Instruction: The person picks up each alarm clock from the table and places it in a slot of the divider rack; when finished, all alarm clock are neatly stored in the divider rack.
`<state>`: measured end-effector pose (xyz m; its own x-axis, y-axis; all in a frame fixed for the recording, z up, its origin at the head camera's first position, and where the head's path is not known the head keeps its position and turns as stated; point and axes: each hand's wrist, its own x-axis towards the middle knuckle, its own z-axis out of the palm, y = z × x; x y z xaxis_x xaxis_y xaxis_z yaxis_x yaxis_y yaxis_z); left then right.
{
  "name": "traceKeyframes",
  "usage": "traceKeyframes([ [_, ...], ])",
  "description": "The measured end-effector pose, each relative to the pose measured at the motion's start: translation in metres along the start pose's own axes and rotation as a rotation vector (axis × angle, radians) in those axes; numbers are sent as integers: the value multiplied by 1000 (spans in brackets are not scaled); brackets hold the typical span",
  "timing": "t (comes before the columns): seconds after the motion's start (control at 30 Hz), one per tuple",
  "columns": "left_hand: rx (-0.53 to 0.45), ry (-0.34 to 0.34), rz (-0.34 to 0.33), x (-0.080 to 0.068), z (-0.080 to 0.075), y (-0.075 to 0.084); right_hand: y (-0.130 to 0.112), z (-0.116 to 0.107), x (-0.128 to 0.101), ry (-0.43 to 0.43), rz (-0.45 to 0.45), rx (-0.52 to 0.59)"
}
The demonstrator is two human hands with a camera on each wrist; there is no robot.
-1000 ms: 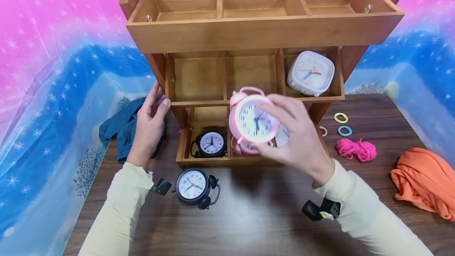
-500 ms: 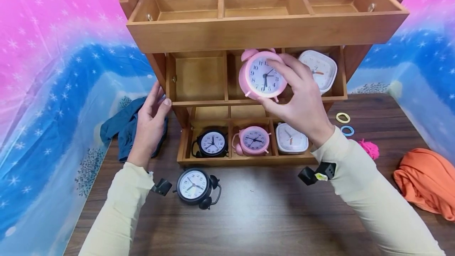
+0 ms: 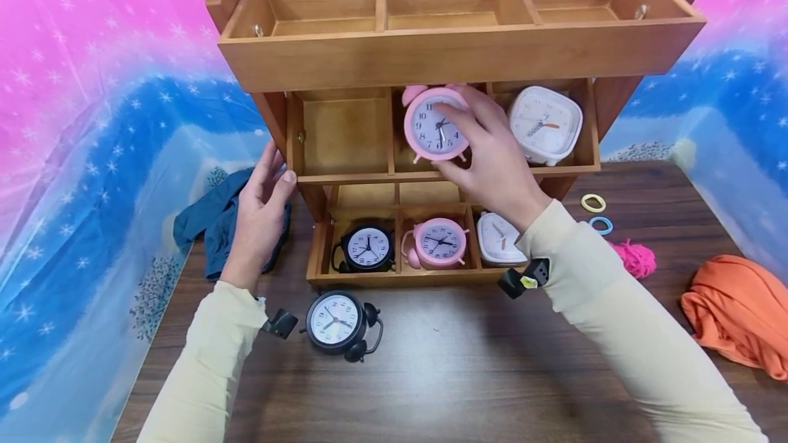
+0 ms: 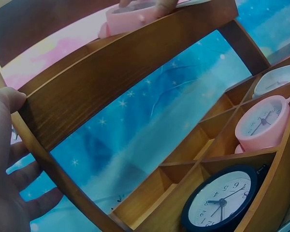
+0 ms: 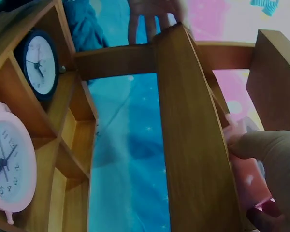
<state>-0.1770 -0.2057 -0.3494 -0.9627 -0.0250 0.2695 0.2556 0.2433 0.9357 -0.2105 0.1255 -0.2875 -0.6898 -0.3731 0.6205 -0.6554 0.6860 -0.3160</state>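
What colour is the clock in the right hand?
Pink, white dial; clearest in head view.

Dark wood table (image 3: 443,374), pink-blue starry backdrop (image 3: 92,87)

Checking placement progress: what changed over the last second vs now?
The right hand carried the pink alarm clock up from in front of the bottom tier and back into the middle tier's centre compartment, still gripping it. That uncovered the pink clock and white clock below. The left hand stayed on the shelf's left post; the black clock on the table did not move.
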Motion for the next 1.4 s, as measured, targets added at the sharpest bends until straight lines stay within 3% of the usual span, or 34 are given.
traceKeyframes([
  [0.23, 7, 2, 1, 0, 0, 1, -1, -4, -6, -84, -30, -46],
  [0.4, 7, -3, -7, -2, 0, 0, 1, -4, -10, -79, -33, -44],
  [0.67, -5, -1, -2, -2, 0, 0, -1, -6, -15, -12, -51, 15],
  [0.87, -6, -1, 10, -2, 0, 1, -12, -8, -24, 121, -107, 58],
  [1.03, 2, 0, 6, -1, 0, 2, -31, 7, -44, 172, -143, 187],
  [1.2, 9, 5, 5, -1, 0, 2, -55, 37, -72, 36, -108, 300],
  [1.4, 7, 2, 4, -1, 0, 2, -79, 77, -106, -262, -49, 296],
])
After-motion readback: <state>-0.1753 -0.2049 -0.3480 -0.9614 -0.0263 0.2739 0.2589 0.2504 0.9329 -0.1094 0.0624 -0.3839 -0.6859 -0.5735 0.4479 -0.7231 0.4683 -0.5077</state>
